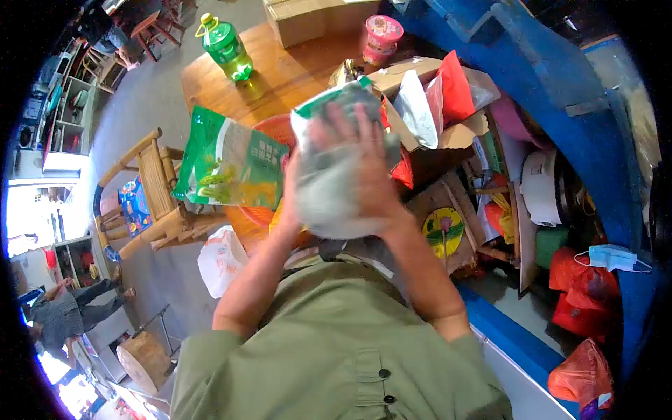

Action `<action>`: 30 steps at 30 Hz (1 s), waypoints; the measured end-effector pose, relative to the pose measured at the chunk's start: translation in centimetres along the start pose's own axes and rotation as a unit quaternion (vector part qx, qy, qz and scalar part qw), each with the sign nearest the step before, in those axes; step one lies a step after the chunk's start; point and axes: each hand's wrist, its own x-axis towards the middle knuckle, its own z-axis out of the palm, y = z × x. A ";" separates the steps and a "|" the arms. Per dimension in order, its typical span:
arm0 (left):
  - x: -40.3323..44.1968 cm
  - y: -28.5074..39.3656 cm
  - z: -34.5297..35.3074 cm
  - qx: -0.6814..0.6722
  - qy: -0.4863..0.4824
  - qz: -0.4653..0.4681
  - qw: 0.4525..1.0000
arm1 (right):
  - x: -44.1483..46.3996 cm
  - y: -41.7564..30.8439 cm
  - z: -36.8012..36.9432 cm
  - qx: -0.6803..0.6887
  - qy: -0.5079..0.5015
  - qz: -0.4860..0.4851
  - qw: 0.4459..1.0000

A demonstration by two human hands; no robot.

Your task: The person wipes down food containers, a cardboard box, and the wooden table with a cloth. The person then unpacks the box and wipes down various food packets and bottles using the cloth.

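Observation:
In front of my chest I hold a pale grey-and-white plastic bag [325, 192] with a green upper edge, blurred by motion. My right hand [374, 178] presses on its right side, fingers stretched across its upper part. At the bag's left side is my left hand [290, 192], its fingers mostly hidden. Just left of it, a green-and-white printed packet [234, 164] leans over an orange-red plastic basket [276, 129]. What the held bag contains cannot be made out.
The wooden table [210, 73] carries a green bottle [227, 49], pink tubs [383, 40] and a cardboard box [304, 21]. An open carton [455, 129] holds packets at right. A bamboo chair [155, 183] stands left; a person [70, 311] is farther off.

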 end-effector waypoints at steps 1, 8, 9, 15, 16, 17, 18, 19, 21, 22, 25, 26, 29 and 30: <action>-0.5 -0.1 0.6 -0.037 0.002 0.005 0.999 | 0.8 -2.0 -0.6 0.024 0.061 0.011 0.998; -1.9 2.3 1.5 0.044 -0.037 -0.028 0.998 | 1.9 4.9 4.7 0.291 0.196 0.100 0.931; -2.4 2.7 1.6 0.040 -0.055 -0.083 0.994 | 1.8 5.3 5.1 0.474 0.245 0.153 0.832; -2.2 1.8 1.4 -0.108 0.037 -0.112 0.987 | -3.4 5.6 3.9 0.402 0.100 0.271 0.869; -1.9 2.0 1.2 -0.132 0.038 -0.119 0.983 | -4.4 4.6 3.5 0.444 0.069 0.351 0.821; -1.6 2.2 1.2 -0.156 0.040 -0.126 0.979 | -5.5 4.1 3.5 0.445 0.069 0.351 0.821; -1.4 2.3 1.2 -0.155 0.040 -0.127 0.979 | -6.9 3.8 3.6 0.471 0.068 0.350 0.807; -1.2 2.3 1.2 -0.158 0.034 -0.126 0.979 | -8.1 3.6 3.9 0.496 0.067 0.348 0.792; -1.0 2.1 1.2 -0.157 0.024 -0.128 0.979 | -10.4 3.2 4.5 0.468 0.052 0.336 0.815; -0.9 1.7 1.3 -0.145 0.046 -0.106 0.983 | -11.3 3.0 4.6 0.437 0.039 0.324 0.838; -0.6 1.3 2.0 -0.138 0.065 -0.059 0.987 | -12.2 1.9 4.1 0.259 0.056 0.231 0.936; -0.8 1.1 2.6 -0.140 0.082 -0.053 0.985 | -11.7 1.8 4.2 0.258 0.059 0.233 0.936; -2.1 1.4 4.9 -0.086 0.045 -0.058 0.994 | -8.3 2.8 4.6 0.671 0.279 0.513 0.455; -2.5 1.2 5.4 -0.070 0.013 -0.050 0.996 | -7.8 3.8 4.6 0.704 0.268 0.463 0.468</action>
